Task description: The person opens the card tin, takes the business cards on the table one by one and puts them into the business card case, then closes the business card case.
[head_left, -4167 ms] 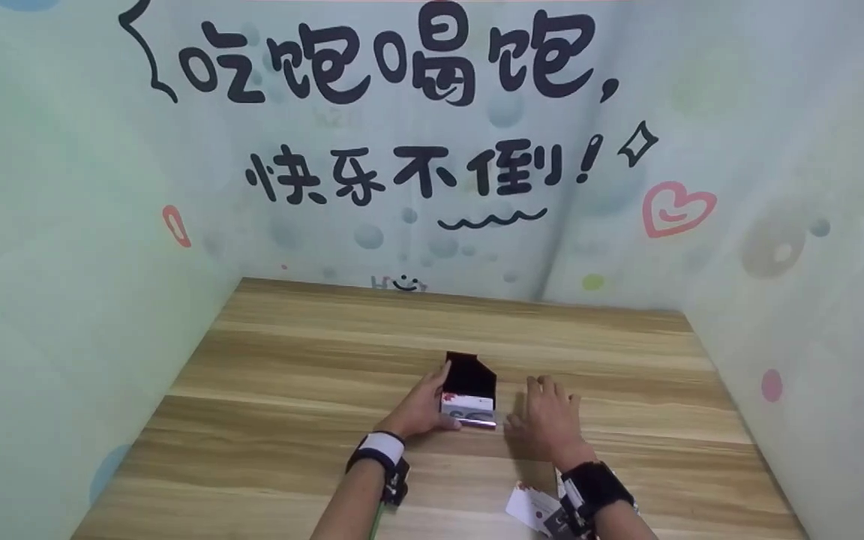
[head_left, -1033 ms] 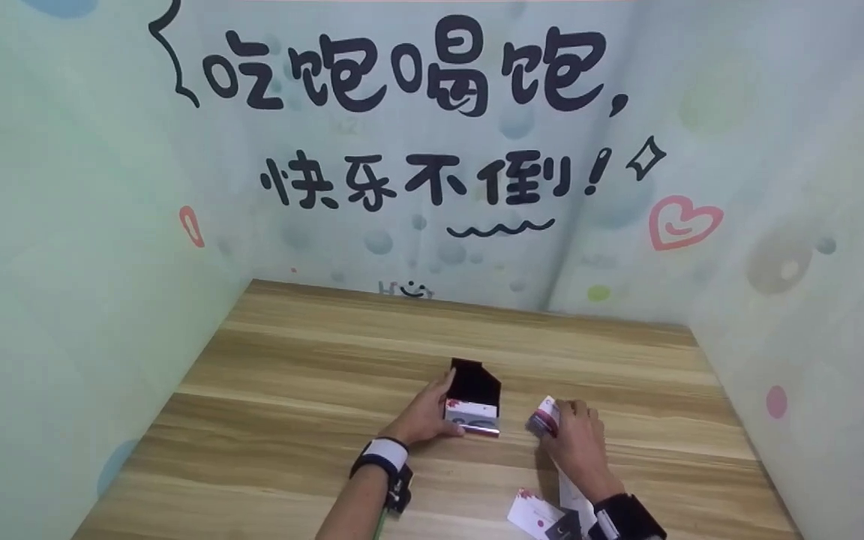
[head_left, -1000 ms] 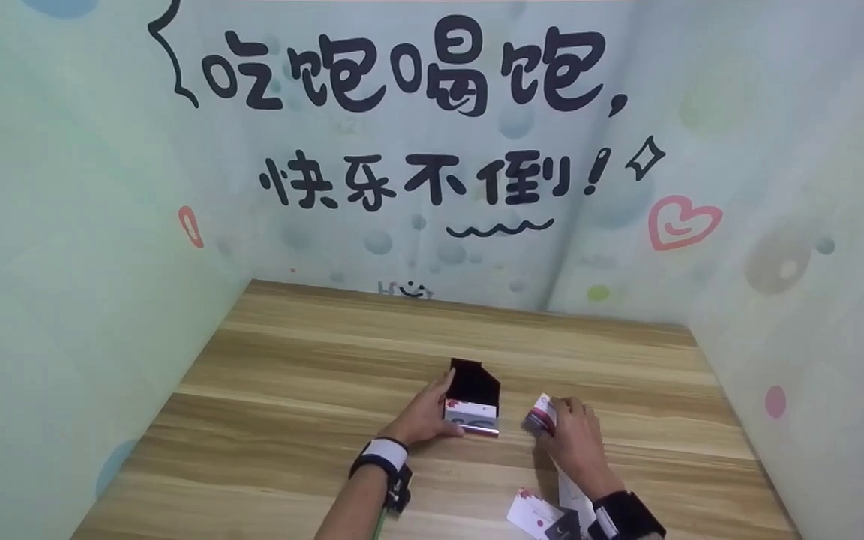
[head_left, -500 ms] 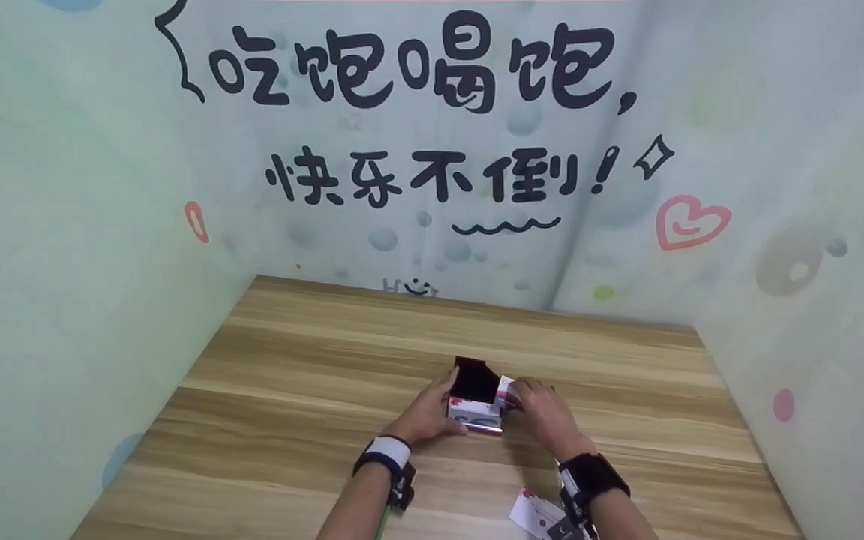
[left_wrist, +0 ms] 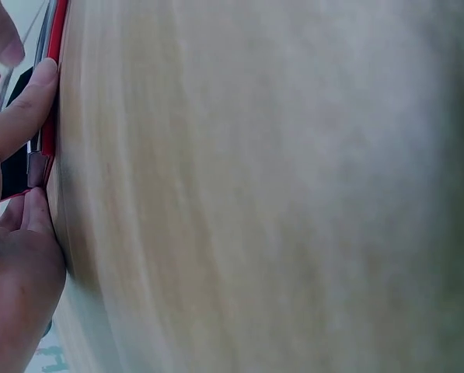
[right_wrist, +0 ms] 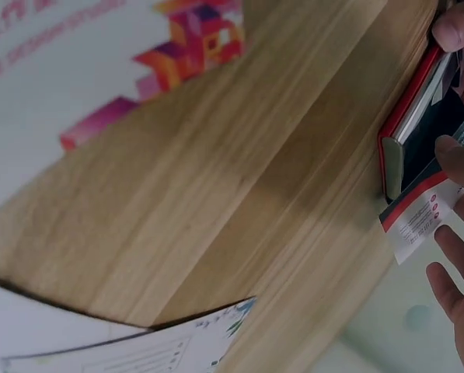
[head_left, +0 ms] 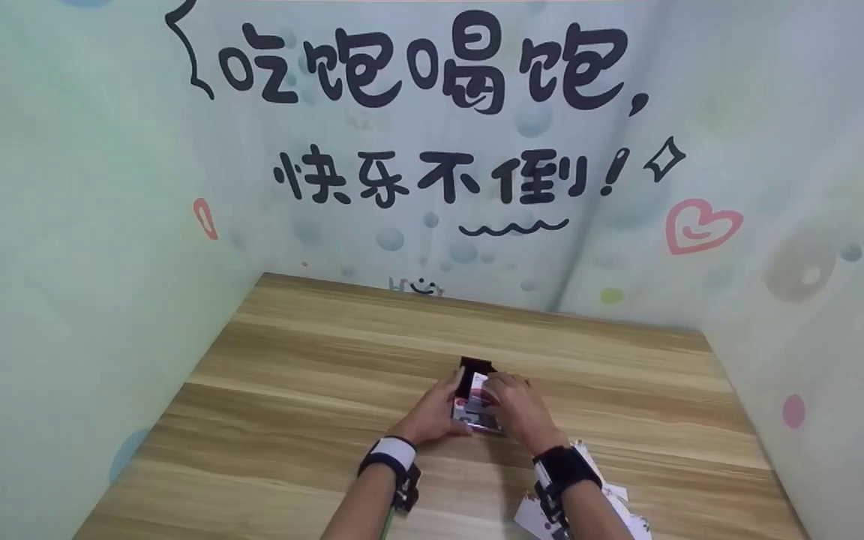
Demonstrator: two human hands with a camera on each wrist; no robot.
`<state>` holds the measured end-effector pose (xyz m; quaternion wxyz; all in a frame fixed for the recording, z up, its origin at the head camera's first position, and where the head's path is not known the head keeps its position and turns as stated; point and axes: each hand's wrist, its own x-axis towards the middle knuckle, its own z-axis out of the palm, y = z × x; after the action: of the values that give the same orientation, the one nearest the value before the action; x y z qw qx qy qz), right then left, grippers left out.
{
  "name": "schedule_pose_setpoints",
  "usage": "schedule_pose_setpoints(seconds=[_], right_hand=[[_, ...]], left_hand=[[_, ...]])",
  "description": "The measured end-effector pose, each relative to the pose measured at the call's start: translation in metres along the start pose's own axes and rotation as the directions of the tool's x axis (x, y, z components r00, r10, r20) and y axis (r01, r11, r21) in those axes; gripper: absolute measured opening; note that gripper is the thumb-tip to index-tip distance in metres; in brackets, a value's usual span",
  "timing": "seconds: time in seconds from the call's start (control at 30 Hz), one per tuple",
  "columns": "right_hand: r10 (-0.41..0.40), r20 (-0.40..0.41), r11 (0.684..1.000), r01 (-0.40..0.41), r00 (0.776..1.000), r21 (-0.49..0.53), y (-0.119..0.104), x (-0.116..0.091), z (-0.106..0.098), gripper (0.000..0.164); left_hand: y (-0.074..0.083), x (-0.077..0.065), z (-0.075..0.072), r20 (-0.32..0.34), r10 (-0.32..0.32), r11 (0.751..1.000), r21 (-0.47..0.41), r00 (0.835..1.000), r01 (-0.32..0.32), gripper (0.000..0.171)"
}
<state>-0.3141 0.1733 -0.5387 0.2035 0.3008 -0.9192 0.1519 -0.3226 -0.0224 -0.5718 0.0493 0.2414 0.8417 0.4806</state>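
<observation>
My left hand [head_left: 436, 414] grips an open business card case [head_left: 466, 387] by its left side, with the thumb along its near edge. The case has a black inside and a red outer cover [right_wrist: 401, 116]; a card with a red pattern shows in its near half. My right hand [head_left: 520, 407] pinches a business card [right_wrist: 420, 216] with a white end, a red stripe and a dark end. That card [head_left: 479, 381] stands over the open case, tilted, its lower end close above the near half. In the left wrist view the left thumb [left_wrist: 31, 105] presses the case's edge.
Several loose business cards [head_left: 533, 514] lie on the wooden table [head_left: 289, 390] under and beside the right forearm. One card with a colourful print [right_wrist: 76, 85] looms large in the right wrist view. Printed curtain walls [head_left: 394, 247] enclose the table at the back and sides.
My right hand picked up a card at the right, then moved left with it and brought it over the open case. My left hand keeps its grip on the case.
</observation>
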Motion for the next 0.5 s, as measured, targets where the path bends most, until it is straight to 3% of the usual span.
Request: schedule_pose_setpoints(seconds=[0.07,0.3,0.5], right_hand=[[-0.004,0.012,1.0,0.004,1.0,-0.017,-0.003,0.001,0.004,0.038],[-0.001,0.014,1.0,0.001,1.0,-0.01,-0.014,0.007,0.01,0.035],[0.051,0.027,0.998,-0.052,0.998,0.021,-0.016,0.01,0.014,0.035]], left_hand=[[0.001,-0.001,0.0,0.002,-0.005,1.0,-0.002,1.0,0.005,0.111],[-0.001,-0.002,0.0,-0.013,0.07,0.997,-0.016,0.997,-0.07,0.11],[-0.003,-0.003,-0.002,-0.015,0.049,0.999,-0.019,0.999,-0.049,0.11]])
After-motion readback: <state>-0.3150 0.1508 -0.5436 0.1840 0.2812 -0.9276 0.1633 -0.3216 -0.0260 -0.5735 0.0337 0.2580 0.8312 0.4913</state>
